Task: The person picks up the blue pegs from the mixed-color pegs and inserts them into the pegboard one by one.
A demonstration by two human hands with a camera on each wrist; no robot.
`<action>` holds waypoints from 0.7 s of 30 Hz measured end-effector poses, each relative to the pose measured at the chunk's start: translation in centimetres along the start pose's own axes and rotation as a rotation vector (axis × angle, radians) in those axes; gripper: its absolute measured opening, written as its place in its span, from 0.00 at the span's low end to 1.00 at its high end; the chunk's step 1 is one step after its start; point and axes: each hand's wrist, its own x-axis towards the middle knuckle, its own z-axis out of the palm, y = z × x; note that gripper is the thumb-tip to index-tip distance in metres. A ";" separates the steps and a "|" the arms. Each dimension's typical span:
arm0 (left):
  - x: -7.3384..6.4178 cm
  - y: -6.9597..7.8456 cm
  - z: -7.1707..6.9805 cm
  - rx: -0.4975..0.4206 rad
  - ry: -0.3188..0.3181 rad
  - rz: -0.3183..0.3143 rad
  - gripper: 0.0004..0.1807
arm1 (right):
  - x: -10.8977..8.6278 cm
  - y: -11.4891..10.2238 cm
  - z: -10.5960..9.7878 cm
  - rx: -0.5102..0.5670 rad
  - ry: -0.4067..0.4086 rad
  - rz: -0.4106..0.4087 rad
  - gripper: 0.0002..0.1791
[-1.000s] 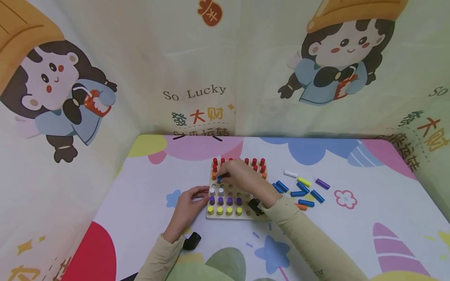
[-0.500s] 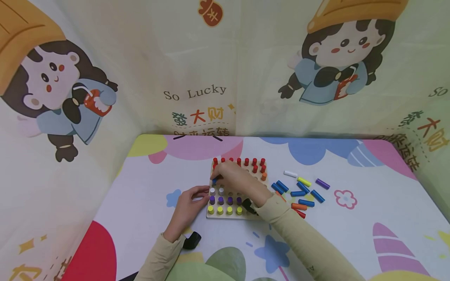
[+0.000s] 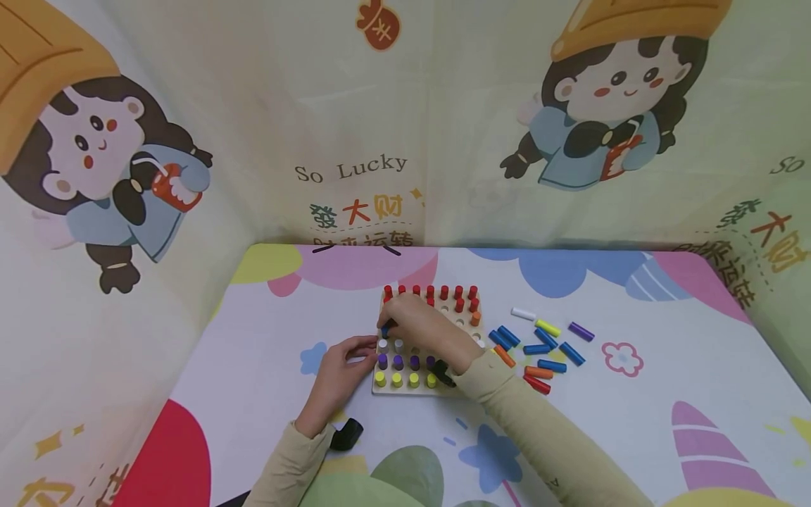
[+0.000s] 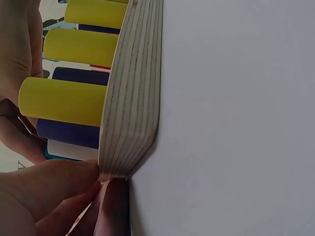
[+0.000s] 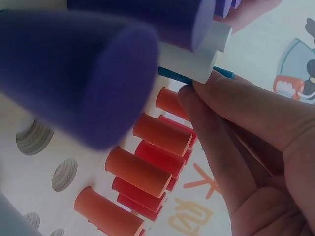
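Observation:
A wooden pegboard lies on the table, with rows of upright red, orange, white, purple and yellow pegs. My left hand holds its left edge; in the left wrist view, the thumb and fingers meet at the board's corner, near yellow pegs. Over the board's left side, my right hand pinches a blue peg. The right wrist view has this blue peg between thumb and finger, partly hidden behind a white peg, its lower end at the board. Orange pegs stand beside it.
Right of the board lie loose pegs: several blue pegs, a white peg, a yellow peg, a purple peg, orange pegs and a red peg. A printed curtain stands behind the table.
My right hand has shifted slightly left with the blue peg, which now sits lower at the board's left column. My left hand stays at the board's edge.

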 end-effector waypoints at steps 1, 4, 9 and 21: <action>0.0 0.0 0.0 -0.003 0.001 0.001 0.16 | 0.0 0.0 0.0 -0.004 0.000 -0.003 0.10; 0.0 -0.1 0.0 -0.007 -0.001 0.003 0.16 | 0.2 0.0 0.1 -0.027 -0.008 -0.013 0.09; 0.0 0.0 0.0 -0.002 -0.004 0.002 0.16 | 0.2 0.2 0.2 -0.042 -0.019 -0.022 0.10; 0.0 0.2 0.0 0.009 0.002 -0.015 0.16 | 0.0 0.1 0.1 -0.030 -0.002 -0.049 0.15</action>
